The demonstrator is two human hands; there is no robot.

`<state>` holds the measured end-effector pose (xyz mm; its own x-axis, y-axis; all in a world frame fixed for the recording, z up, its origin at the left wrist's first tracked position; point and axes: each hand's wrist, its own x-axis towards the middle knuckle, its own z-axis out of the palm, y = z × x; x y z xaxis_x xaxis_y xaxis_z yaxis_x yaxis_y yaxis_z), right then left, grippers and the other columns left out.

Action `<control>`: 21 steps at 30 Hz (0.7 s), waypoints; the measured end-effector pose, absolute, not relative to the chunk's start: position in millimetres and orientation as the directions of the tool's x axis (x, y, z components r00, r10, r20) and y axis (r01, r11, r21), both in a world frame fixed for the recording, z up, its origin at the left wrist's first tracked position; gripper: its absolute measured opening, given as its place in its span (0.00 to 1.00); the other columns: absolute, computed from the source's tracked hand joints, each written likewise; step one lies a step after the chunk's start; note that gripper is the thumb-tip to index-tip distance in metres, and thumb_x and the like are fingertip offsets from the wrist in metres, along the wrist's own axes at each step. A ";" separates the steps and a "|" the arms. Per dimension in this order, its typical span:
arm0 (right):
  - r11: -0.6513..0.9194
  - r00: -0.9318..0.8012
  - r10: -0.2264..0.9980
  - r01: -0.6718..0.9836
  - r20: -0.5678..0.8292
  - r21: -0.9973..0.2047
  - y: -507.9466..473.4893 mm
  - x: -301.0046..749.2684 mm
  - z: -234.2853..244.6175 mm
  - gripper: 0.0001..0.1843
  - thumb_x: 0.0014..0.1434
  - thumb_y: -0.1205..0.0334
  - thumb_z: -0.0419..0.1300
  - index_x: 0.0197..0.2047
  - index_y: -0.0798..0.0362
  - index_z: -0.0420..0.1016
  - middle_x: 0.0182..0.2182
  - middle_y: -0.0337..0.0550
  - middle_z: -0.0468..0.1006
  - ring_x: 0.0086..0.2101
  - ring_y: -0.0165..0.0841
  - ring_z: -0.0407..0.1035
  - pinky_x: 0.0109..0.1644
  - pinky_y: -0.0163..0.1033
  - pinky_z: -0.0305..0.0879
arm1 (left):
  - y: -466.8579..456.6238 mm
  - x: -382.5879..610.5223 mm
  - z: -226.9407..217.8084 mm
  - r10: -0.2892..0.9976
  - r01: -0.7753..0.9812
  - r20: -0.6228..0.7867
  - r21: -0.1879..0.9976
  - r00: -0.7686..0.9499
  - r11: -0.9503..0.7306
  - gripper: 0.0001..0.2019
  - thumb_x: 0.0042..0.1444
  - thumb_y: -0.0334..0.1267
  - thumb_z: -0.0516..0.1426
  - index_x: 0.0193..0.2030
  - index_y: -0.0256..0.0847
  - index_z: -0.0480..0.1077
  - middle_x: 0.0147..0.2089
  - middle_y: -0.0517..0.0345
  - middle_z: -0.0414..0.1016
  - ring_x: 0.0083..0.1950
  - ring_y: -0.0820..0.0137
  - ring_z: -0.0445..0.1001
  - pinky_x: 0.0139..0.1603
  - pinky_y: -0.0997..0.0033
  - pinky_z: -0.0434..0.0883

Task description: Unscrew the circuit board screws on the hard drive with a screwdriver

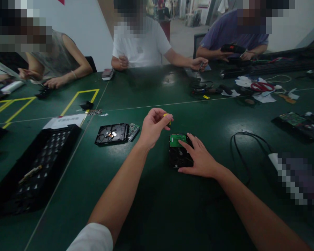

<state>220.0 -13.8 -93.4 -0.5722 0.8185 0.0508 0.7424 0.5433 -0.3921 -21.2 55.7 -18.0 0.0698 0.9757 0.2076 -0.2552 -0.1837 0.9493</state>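
Muted indoor light leaves a green table [157, 212] dim, its near end sinking into shadow and soft glare showing close to its far edge. The left hand [155, 126] and right hand [202, 158] read brighter against it. Toward the sides, lens distortion stretches shapes and softens detail; coarse square blocks [131, 15] obscure parts of the people [138, 48] opposite.

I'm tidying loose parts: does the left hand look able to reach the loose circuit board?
Probably yes: the loose circuit board lies close beside the left hand, with nothing visible between them. The small yellow-and-black object it holds might need setting down first.
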 end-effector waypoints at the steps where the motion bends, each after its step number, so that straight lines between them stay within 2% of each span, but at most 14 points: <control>1: 0.545 -0.574 0.817 0.740 0.053 -0.394 -13.7 220.1 -93.3 0.64 0.52 0.20 0.63 0.80 0.45 0.49 0.81 0.55 0.31 0.76 0.65 0.35 0.77 0.71 0.39 | 55.6 -20.8 -18.1 0.973 -0.242 0.215 0.951 0.080 -0.190 0.14 0.59 0.45 0.69 0.47 0.43 0.74 0.42 0.55 0.79 0.44 0.69 0.79 0.30 0.77 0.74; 4: 0.546 -0.575 0.816 0.736 0.057 -0.399 -13.5 220.6 -93.4 0.64 0.51 0.20 0.63 0.80 0.44 0.49 0.81 0.54 0.31 0.76 0.66 0.35 0.77 0.72 0.40 | 55.0 -22.4 -17.1 0.968 -0.205 0.215 0.961 0.127 -0.186 0.12 0.65 0.48 0.63 0.49 0.45 0.79 0.43 0.54 0.78 0.42 0.69 0.77 0.30 0.76 0.72; 7: 0.538 -0.568 0.822 0.744 0.050 -0.397 -13.6 220.7 -93.2 0.64 0.51 0.20 0.63 0.80 0.44 0.49 0.81 0.54 0.31 0.76 0.66 0.35 0.77 0.71 0.40 | 55.0 -25.7 -15.5 0.966 -0.252 0.189 0.957 0.175 -0.142 0.13 0.67 0.48 0.59 0.47 0.43 0.81 0.45 0.51 0.78 0.44 0.68 0.77 0.32 0.74 0.74; 11: 0.539 -0.569 0.821 0.746 0.045 -0.391 -13.8 220.3 -92.8 0.64 0.52 0.20 0.62 0.80 0.45 0.50 0.81 0.55 0.31 0.76 0.66 0.35 0.77 0.71 0.39 | 54.4 -25.7 -14.7 0.969 -0.236 0.187 0.961 0.162 -0.146 0.11 0.64 0.47 0.64 0.43 0.41 0.78 0.44 0.52 0.78 0.45 0.67 0.77 0.32 0.74 0.76; 15: 0.536 -0.568 0.822 0.746 0.041 -0.396 -13.8 220.5 -93.7 0.65 0.51 0.19 0.63 0.80 0.46 0.49 0.81 0.55 0.30 0.76 0.67 0.34 0.77 0.71 0.39 | 52.3 -20.3 -17.0 0.971 -0.074 0.235 0.970 0.032 -0.232 0.16 0.58 0.48 0.70 0.40 0.40 0.73 0.39 0.55 0.77 0.37 0.72 0.75 0.28 0.77 0.74; 17: 0.536 -0.571 0.820 0.745 0.036 -0.397 -13.9 220.6 -94.2 0.65 0.51 0.19 0.62 0.80 0.46 0.49 0.81 0.56 0.29 0.76 0.67 0.34 0.77 0.71 0.39 | 51.7 -18.2 -18.9 0.962 -0.002 0.271 0.963 -0.010 -0.271 0.19 0.55 0.49 0.72 0.40 0.40 0.71 0.38 0.57 0.76 0.36 0.72 0.75 0.27 0.78 0.74; 21: 0.530 -0.567 0.823 0.748 0.032 -0.400 -14.1 220.5 -93.9 0.65 0.51 0.19 0.62 0.80 0.46 0.49 0.81 0.55 0.29 0.76 0.67 0.34 0.77 0.71 0.39 | 52.4 -18.4 -21.1 0.951 -0.046 0.299 0.954 0.073 -0.296 0.18 0.56 0.49 0.71 0.42 0.41 0.72 0.38 0.57 0.76 0.37 0.72 0.76 0.28 0.78 0.75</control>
